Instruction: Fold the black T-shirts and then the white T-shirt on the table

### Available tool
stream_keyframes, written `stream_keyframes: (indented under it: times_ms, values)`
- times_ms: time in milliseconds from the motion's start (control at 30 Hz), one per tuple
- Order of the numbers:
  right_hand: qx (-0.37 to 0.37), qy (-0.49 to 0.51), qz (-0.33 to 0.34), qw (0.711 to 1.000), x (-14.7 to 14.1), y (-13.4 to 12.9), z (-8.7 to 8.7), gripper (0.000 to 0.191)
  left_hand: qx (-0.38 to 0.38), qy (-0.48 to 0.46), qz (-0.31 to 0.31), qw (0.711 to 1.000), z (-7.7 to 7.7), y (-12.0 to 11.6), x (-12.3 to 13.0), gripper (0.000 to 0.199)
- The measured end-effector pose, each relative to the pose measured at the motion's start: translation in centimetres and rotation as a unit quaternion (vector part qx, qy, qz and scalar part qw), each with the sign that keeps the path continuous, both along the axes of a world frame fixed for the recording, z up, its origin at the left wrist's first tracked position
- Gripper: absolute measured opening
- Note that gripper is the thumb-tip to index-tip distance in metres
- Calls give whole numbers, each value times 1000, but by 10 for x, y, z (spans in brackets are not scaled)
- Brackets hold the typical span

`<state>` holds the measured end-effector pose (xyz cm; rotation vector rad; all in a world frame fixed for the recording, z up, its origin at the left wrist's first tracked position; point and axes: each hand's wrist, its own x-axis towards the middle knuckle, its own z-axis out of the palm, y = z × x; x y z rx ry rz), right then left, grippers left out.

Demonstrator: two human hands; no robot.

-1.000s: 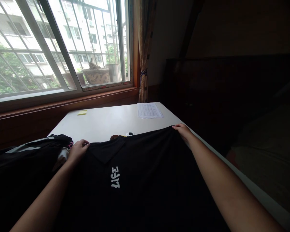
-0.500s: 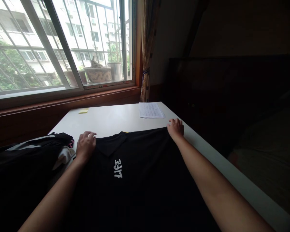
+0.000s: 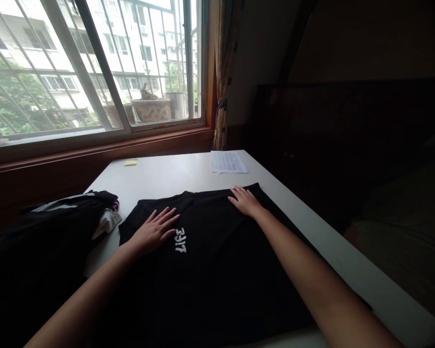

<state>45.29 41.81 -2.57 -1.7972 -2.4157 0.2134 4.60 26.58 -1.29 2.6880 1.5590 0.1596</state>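
A black T-shirt (image 3: 210, 270) with white lettering lies spread over the white table (image 3: 166, 169), its collar towards the far side. My left hand (image 3: 155, 230) rests flat on it beside the lettering, fingers spread. Near the far right part of the shirt, my right hand (image 3: 244, 199) lies palm down with the fingers stretched out. Neither hand grips the cloth. Part of the shirt's lower area is dark and hard to make out.
A heap of dark clothes (image 3: 54, 232) with a white piece lies at the table's left. Printed papers (image 3: 229, 162) are at the far right corner, and yellow sticky notes (image 3: 131, 162) at the far left. A barred window (image 3: 94, 67) stands behind.
Both hands have let go of the shirt's far edge and now lie flat on it. The left hand moved right and nearer, the right hand left. The shirt lies flatter on the table.
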Motion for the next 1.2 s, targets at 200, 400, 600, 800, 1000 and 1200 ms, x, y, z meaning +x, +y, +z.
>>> stream_keyframes:
  times_ms: [200, 400, 600, 800, 1000, 1200]
  values:
    - [12, -8, -58, 998, 51, -9, -8, 73, 6, -4, 9, 1000, -2, -50, -21, 55]
    - [49, -7, -81, 995, 88, -31, -20, 70, -1, -24, -5, 1000, 4, -120, -29, 54]
    - [32, -17, -73, 997, 105, -58, -18, 74, 8, -57, -56, 997, 19, -201, -34, 49]
    - [57, -16, -60, 996, 112, -74, -20, 68, 29, -64, -73, 995, 29, -270, -26, 50]
    - [108, 0, -51, 993, 115, -75, -26, 59, 66, -19, -125, 990, 42, -294, 15, 53]
    - [125, 10, -41, 991, 115, -74, -26, 53, 74, -55, -110, 990, 49, -286, 70, 40]
